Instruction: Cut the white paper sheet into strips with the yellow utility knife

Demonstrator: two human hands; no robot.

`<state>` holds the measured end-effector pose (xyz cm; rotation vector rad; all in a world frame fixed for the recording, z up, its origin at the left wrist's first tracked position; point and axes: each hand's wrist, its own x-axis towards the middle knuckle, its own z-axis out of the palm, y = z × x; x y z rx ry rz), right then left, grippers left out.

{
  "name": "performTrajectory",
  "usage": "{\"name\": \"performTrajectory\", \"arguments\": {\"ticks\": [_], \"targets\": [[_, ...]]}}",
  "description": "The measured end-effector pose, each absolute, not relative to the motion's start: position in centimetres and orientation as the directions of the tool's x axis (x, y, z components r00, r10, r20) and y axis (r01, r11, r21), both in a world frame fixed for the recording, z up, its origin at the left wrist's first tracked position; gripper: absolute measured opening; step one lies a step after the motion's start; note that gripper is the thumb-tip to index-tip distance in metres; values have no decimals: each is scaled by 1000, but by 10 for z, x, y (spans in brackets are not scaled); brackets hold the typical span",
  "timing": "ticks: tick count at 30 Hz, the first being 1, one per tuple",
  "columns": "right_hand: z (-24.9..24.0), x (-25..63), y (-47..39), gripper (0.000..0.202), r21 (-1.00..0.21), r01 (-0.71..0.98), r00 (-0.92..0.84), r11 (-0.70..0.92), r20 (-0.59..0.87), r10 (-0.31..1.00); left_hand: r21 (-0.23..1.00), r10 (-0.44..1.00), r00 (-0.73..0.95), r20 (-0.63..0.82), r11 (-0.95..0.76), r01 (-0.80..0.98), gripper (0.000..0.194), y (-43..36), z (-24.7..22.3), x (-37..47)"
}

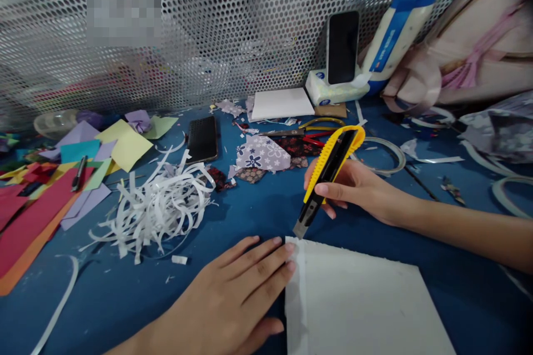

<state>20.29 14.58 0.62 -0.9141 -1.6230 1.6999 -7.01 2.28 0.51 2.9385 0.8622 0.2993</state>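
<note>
My right hand (345, 188) is closed round a yellow and black utility knife (331, 163). The knife tilts down to the left, and its metal tip is at the top left corner of a white board (362, 299). My left hand (245, 283) lies flat with its fingers stretched out, the fingertips on the board's left edge beside a pale strip. The rest of that hand is over the blue table (233, 216).
A heap of white paper strips (162, 211) and coloured papers (45, 194) lie left. Behind are a dark phone (202, 138), patterned cloth (262, 153), scissors (287, 133), a white pad (283, 104) and a propped phone (342, 47). Tape rolls (385, 155) lie right.
</note>
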Motion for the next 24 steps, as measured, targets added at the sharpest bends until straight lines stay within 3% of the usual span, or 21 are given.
{"name": "performTrajectory", "arguments": {"ticks": [14,24], "targets": [[12,202,152,39,-975,118,-610,-189,-221,761,74,548,808,216,-834,546,44,20,-3,-68],[8,200,150,42,-985,55,-555,-166,-168,815,84,559,800,219,-828,555,43,19,-4,-69]]}}
